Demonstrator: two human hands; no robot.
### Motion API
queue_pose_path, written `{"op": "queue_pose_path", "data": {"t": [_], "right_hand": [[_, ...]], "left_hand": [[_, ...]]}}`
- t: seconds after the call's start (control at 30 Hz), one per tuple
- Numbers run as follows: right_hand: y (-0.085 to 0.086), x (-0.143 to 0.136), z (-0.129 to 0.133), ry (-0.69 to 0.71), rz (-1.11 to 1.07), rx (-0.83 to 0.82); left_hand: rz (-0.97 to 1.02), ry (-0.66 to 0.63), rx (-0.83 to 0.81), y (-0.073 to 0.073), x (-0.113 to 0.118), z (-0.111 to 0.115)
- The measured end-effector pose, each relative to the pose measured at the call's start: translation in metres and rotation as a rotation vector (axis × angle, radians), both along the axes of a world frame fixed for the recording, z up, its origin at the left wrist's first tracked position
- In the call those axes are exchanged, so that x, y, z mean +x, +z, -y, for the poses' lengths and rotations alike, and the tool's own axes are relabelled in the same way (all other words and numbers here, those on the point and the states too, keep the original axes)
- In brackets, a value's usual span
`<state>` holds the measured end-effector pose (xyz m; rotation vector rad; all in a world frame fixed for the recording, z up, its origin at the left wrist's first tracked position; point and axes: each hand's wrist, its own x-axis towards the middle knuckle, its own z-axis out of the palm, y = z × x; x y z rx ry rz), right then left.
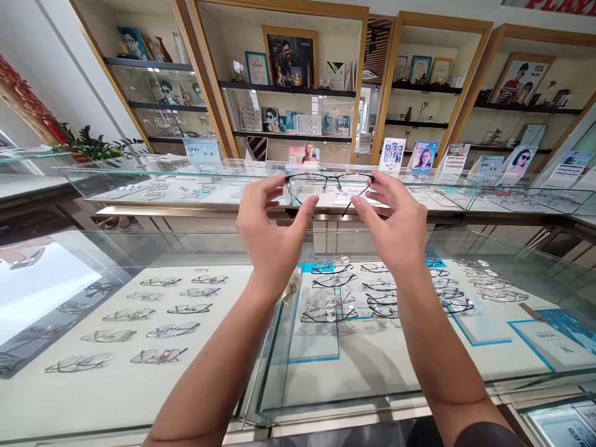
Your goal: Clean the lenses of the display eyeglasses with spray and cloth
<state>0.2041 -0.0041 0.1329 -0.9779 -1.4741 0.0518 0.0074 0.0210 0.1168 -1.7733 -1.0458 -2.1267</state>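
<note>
A pair of eyeglasses (pixel 331 180) with a thin dark upper rim is held up in front of me, above the glass display counter. My left hand (pixel 274 223) pinches its left end near the hinge. At the opposite end, my right hand (pixel 393 217) grips the frame by its corner, with fingers curled and the thumb low. One dark temple arm slants down between the hands, close to the right thumb. Both arms reach forward over rows of eyeglasses (pixel 328 315) lying inside the counter.
Below is a glass display case (pixel 363 388) with more spectacles (pixel 133 315) on its left side. Farther off stands a second glass counter (pixel 125 210) with upright advertising cards (pixel 423 156). Wooden shelves (pixel 288 87) with framed pictures line the back wall. A green plant (pixel 93 146) is at left.
</note>
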Motion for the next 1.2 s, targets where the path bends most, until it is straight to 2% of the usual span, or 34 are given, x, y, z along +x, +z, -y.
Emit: {"op": "queue_pose_path", "data": {"t": [0.3, 0.63, 0.87, 1.2], "right_hand": [[-0.0012, 0.0022, -0.0020, -0.028, 0.021, -0.054], [-0.0026, 0.0034, -0.0012, -0.072, 0.057, -0.079], [-0.0017, 0.0023, 0.0013, -0.102, 0.083, -0.082], [-0.0012, -0.0009, 0.0063, -0.130, 0.096, -0.052]], "left_hand": [[0.013, -0.019, 0.014, -0.0015, 0.0060, 0.0040], [-0.012, 0.075, 0.026, -0.0005, 0.0087, 0.0069], [0.014, 0.030, 0.004, 0.0000, 0.0087, 0.0083], [0.003, 0.034, -0.004, 0.0005, 0.0088, 0.0081]]}}
